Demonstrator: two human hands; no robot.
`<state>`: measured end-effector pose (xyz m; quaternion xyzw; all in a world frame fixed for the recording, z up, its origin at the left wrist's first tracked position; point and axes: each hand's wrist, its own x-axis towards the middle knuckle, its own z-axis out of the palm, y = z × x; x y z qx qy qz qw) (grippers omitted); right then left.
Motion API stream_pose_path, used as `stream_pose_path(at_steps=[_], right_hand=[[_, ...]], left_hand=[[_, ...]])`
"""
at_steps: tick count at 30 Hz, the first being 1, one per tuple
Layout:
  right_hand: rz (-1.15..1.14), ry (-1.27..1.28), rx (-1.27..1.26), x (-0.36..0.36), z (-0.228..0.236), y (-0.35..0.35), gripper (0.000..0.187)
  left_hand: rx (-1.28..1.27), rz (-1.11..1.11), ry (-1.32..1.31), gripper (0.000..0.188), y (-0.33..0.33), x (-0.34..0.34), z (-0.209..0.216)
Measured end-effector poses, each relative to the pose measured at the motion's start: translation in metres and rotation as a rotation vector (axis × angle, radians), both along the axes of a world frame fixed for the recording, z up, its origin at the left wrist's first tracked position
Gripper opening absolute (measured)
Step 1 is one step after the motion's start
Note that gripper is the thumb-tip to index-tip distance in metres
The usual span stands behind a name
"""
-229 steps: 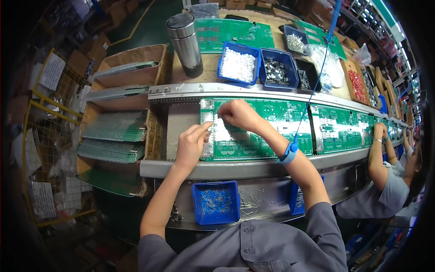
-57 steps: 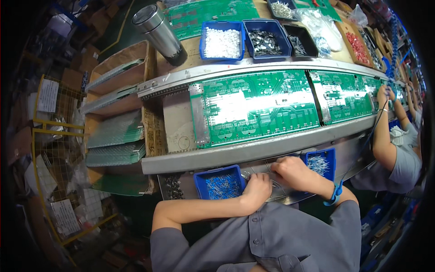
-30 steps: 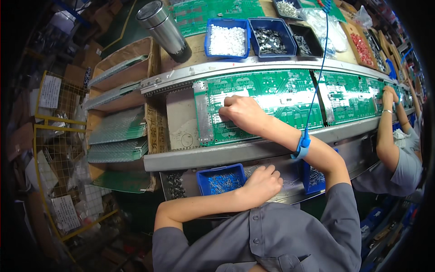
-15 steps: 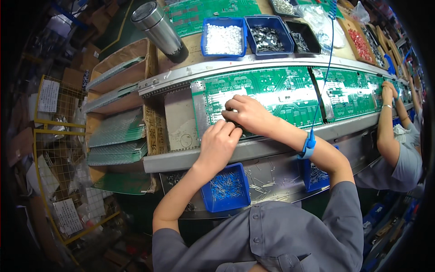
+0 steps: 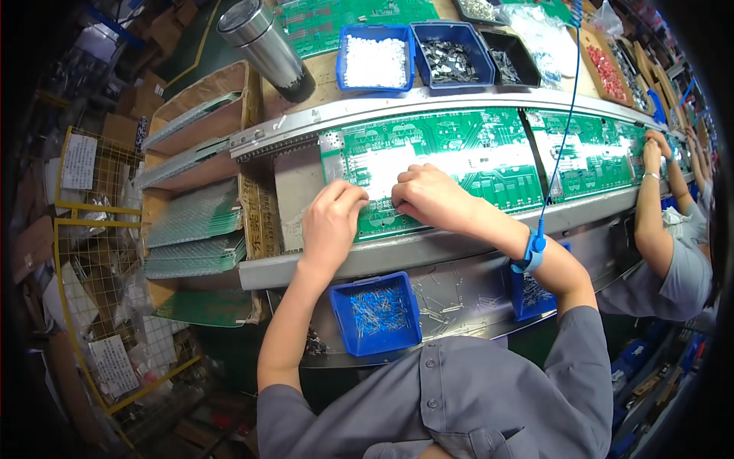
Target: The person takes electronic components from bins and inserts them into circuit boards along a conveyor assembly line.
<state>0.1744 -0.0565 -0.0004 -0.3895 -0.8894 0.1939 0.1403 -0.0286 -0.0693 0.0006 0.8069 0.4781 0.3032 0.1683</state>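
A green circuit board [image 5: 479,139] lies in the metal rail track in front of me. Over its left edge is my left hand [image 5: 330,222], fingers bent and pressed together; whatever they may hold is hidden. My right hand [image 5: 430,196] is curled low over the board's near half, fingertips pinched at the surface, and anything between them is too small to make out. A blue wrist strap [image 5: 531,252] with a coiled cord circles my right wrist. Below the rail, a blue bin [image 5: 376,315] holds many small blue parts with thin metal leads.
Further right along the rail [image 5: 428,246] lies a second circuit board [image 5: 592,157], with a co-worker's hands near it. Bins of white parts [image 5: 375,61] and dark parts [image 5: 449,61] stand behind. A steel tumbler [image 5: 267,53] and a cardboard rack of boards [image 5: 248,195] are at left.
My hands have drawn apart: the left moved left toward the board's edge, the right slightly right. The blue bin below has shifted slightly left.
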Motion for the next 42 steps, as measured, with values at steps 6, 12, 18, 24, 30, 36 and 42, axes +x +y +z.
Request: stream_pose_path(at_steps=[6,12,18,24,30,36,42], right_hand=[[0.052,-0.107,0.037,0.0,-0.002,0.005,0.011],[-0.004,-0.037,0.026,0.013,0.001,0.006,0.01],[-0.059,0.034,0.032,0.018,0.003,0.003,0.008],[-0.065,0.045,0.089,0.019,0.001,0.001,0.009],[-0.12,0.142,0.152,0.017,-0.001,0.004,0.009],[-0.111,0.224,0.158,0.005,-0.008,0.004,0.01],[-0.015,0.196,0.105,-0.012,-0.017,0.012,0.009]], left_hand=[[-0.061,0.029,-0.104,0.006,0.008,-0.002,-0.017],[0.017,0.041,-0.041,0.008,0.008,0.005,-0.021],[0.086,0.014,0.029,0.011,0.008,0.003,-0.025],[0.124,0.037,0.041,0.014,0.004,-0.003,-0.027],[0.168,0.015,0.265,0.009,-0.007,-0.002,-0.01],[0.065,0.028,0.206,0.013,-0.019,0.007,-0.002],[-0.001,-0.081,0.225,0.01,-0.034,0.039,-0.01]])
